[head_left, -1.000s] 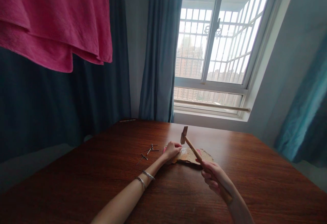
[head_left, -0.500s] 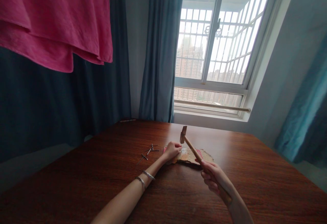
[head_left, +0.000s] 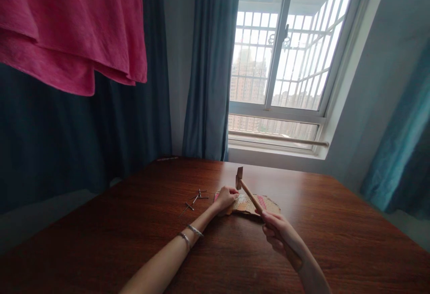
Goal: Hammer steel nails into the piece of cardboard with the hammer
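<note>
My right hand (head_left: pixel 276 231) is wrapped round the wooden handle of a hammer (head_left: pixel 250 194). The hammer's head is just above the fingertips of my left hand (head_left: pixel 227 196). Those fingers are pinched together over a nail, mostly hidden, on the left part of a patterned, ragged-edged board (head_left: pixel 248 203). The board lies flat on the table and has pink, tan and orange areas. Left of my left hand, several loose nails (head_left: pixel 195 199) are scattered on the wood. Whether the hammer touches the nail I cannot tell.
The brown wooden table (head_left: pixel 134 231) stretches out around the board. Behind it are a dark blue curtain (head_left: pixel 211 74) and a barred window (head_left: pixel 275 74). A pink cloth (head_left: pixel 74 30) hangs at the upper left.
The hammer's head has dropped slightly towards my left fingertips, and my right hand has shifted a little left with it. My left hand, the board and the loose nails stay put.
</note>
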`<action>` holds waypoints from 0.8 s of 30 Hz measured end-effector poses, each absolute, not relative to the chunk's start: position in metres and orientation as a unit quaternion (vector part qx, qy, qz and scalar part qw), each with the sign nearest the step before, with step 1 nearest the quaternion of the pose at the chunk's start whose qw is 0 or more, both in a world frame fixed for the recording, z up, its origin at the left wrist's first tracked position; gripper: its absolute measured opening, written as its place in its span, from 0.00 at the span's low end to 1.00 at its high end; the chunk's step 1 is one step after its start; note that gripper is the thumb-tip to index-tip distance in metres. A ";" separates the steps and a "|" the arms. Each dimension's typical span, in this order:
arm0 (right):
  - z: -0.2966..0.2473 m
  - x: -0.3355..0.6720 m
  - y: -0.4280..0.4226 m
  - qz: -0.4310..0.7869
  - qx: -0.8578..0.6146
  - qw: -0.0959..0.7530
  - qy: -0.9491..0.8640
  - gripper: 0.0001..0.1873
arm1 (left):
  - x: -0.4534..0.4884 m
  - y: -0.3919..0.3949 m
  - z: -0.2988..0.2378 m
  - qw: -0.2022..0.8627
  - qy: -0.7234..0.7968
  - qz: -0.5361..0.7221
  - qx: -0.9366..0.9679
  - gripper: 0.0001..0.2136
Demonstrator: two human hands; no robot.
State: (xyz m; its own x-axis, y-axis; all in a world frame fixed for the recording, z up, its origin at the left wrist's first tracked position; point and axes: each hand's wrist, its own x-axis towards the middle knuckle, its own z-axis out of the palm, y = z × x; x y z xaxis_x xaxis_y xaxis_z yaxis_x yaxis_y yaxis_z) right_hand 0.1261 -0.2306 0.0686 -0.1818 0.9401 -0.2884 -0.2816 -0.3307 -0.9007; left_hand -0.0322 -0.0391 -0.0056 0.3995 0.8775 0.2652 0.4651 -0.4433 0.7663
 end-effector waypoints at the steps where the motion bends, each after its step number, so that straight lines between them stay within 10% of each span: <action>1: 0.068 0.126 -0.230 0.678 -0.451 0.455 -0.361 0.35 | -0.032 -0.040 -0.005 0.302 0.430 0.339 0.780 0.12; 24: 0.063 0.132 -0.228 0.645 -0.452 0.480 -0.385 0.30 | -0.034 -0.045 0.003 0.305 0.434 0.318 0.786 0.13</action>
